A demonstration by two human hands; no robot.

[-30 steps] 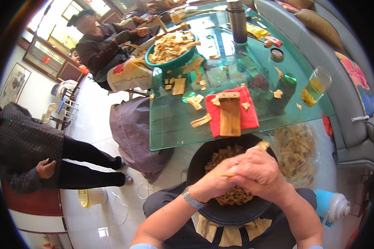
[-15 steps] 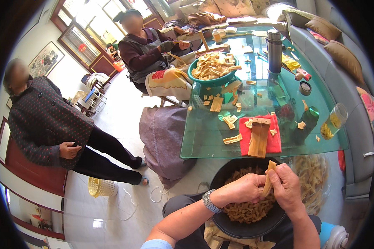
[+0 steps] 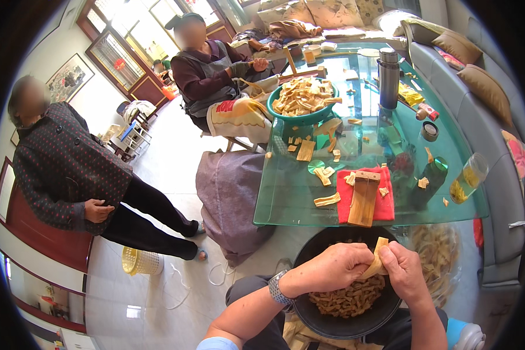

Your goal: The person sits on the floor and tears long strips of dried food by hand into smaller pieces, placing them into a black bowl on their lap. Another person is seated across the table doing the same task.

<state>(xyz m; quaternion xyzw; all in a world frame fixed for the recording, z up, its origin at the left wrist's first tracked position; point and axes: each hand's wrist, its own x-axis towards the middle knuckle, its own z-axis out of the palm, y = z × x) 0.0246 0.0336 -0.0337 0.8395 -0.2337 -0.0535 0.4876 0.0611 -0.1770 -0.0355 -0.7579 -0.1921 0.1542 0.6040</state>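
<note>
My left hand (image 3: 347, 265) and my right hand (image 3: 403, 273) are both closed on a pale yellow dried strip (image 3: 380, 245), held over a black bowl (image 3: 367, 324) between my legs. Small cut pieces (image 3: 344, 296) of similar stuff fill the bowl's bottom. My right thumb presses along the strip; my left fingers grip its lower part, partly hidden. Just beyond, a wooden cutter board (image 3: 363, 204) lies on a red cloth (image 3: 385, 211) on the glass table (image 3: 286, 204), with loose scraps around it.
A person (image 3: 64, 163) stands at left, another (image 3: 204, 81) sits beside a heaped teal basin (image 3: 297, 118). A purple sack (image 3: 227, 216), yellow basket (image 3: 140, 262) and white cord are on the floor. A bag of strips (image 3: 434, 262), blue flask (image 3: 466, 338), steel flask (image 3: 389, 81) and sofa surround me.
The view has shifted, moving the scene rightward. My hands, clasped tightly a second ago, have separated slightly, showing more of the strip, which has changed angle between them.
</note>
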